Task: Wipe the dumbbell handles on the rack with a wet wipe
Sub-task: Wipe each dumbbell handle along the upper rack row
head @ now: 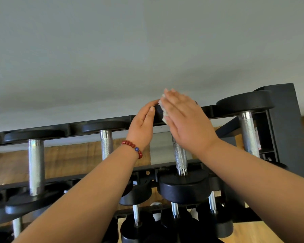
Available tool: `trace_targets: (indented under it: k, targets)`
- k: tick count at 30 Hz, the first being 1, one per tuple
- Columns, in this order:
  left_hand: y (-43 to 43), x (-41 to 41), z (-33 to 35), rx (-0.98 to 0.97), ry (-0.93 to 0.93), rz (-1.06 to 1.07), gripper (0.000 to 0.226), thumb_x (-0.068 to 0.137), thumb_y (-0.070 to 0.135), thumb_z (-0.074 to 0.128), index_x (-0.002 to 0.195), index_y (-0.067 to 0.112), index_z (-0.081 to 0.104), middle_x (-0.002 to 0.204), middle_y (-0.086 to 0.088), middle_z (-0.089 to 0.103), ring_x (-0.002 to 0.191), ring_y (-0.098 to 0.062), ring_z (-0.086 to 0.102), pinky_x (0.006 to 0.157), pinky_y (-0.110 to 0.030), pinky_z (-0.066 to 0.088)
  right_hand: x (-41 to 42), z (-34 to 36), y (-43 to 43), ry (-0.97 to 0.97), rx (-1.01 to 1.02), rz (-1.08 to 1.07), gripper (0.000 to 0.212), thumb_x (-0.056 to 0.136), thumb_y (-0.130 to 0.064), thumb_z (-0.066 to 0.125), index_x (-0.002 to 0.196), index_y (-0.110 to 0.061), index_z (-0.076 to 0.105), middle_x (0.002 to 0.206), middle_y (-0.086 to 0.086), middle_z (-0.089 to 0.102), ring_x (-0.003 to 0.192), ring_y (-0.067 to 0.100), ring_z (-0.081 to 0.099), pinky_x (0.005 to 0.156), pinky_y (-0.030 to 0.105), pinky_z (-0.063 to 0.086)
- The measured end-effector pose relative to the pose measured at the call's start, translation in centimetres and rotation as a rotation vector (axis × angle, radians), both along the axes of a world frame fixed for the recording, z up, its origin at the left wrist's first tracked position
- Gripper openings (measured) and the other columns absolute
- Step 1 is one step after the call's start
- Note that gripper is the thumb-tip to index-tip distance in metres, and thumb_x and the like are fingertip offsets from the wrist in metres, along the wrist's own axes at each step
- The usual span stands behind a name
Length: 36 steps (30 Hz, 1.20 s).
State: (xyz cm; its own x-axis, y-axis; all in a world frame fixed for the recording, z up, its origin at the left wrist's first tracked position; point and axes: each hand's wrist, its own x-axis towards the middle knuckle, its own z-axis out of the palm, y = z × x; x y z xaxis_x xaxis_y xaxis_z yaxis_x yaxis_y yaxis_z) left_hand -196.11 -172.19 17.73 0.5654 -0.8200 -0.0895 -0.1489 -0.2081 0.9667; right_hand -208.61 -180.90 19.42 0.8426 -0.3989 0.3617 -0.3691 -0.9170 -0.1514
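- Dumbbell heads [184,188]: matt black.
- Handles [180,155]: silver, knurled crosshatch mid-length.
- Rack [286,120]: black.
- Wet wipe [164,113]: white.
- Bracelet [132,146]: dark red beads, one blue bead.
- Wall [147,41]: plain grey.
- Floor [68,158]: brown wood grain.

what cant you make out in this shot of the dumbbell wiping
Head view:
- wet wipe: mostly under the right hand; only a white edge shows.
- far head of that dumbbell: largely covered by both hands, the left hand gripping it.
- handle: top hidden by the right hand.
- lower dumbbells: cut by forearms and bottom edge.
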Motion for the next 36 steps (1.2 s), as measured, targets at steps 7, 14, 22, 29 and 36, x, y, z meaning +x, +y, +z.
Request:
trace_targets:
  k: [7, 14, 22, 29, 36]
  targets:
    - [0.5, 0.3, -0.3, 0.017, 0.122, 0.032, 0.031, 0.105, 0.021, 0.036, 0.127, 0.028, 0.058, 0.127, 0.010, 0.061, 0.120, 0.000, 0.053, 0.105, -0.018, 0.041, 0.8, -0.1, 0.0, 0.040, -0.215, 0.063, 0.040, 0.100, -0.020, 0.042, 0.131, 0.000, 0.056, 0.141, 0.017, 0.051, 0.135, 0.031, 0.045, 0.114, 0.041, 0.027]
    - [1.4, 0.3, -0.7, -0.028, 0.214, 0.048, 0.030, 0.094, 0.036, 0.041, 0.116, 0.046, 0.060, 0.134, 0.006, 0.058, 0.129, -0.009, 0.050, 0.113, -0.041, 0.037, -0.7, -1.3, 0.4, 0.010, -0.283, 0.137, 0.035, 0.100, -0.016, 0.047, 0.131, -0.001, 0.057, 0.139, 0.015, 0.054, 0.133, 0.031, 0.047, 0.115, 0.041, 0.027]
    - [5.1, -3.2, -0.4, 0.058, 0.126, 0.025, 0.042, 0.104, 0.026, 0.037, 0.145, 0.037, 0.035, 0.151, 0.012, 0.039, 0.137, -0.001, 0.035, 0.116, -0.027, 0.029, -3.9, -1.1, 4.6, 0.016, -0.108, 0.021, 0.043, 0.103, -0.024, 0.034, 0.134, -0.002, 0.054, 0.142, 0.017, 0.050, 0.136, 0.028, 0.041, 0.116, 0.037, 0.025]
    - [10.0, -8.1, -2.3, 0.115, 0.041, -0.178, 0.032, 0.103, 0.023, 0.038, 0.128, 0.042, 0.040, 0.134, 0.020, 0.045, 0.121, 0.015, 0.039, 0.101, -0.001, 0.025, -9.6, -2.6, 9.9, -0.056, 0.154, -0.171, 0.049, 0.105, -0.031, 0.024, 0.135, -0.004, 0.052, 0.139, 0.014, 0.053, 0.134, 0.023, 0.042, 0.109, 0.040, 0.037]
    - [11.6, -10.4, -4.6, 0.131, 0.048, -0.214, 0.029, 0.104, 0.035, 0.029, 0.116, 0.055, 0.046, 0.129, 0.013, 0.054, 0.125, -0.001, 0.046, 0.112, -0.035, 0.037, -10.6, -3.8, 12.1, -0.059, 0.403, -0.320, 0.046, 0.104, -0.036, 0.027, 0.137, -0.015, 0.053, 0.142, 0.003, 0.052, 0.137, 0.013, 0.037, 0.113, 0.019, 0.022]
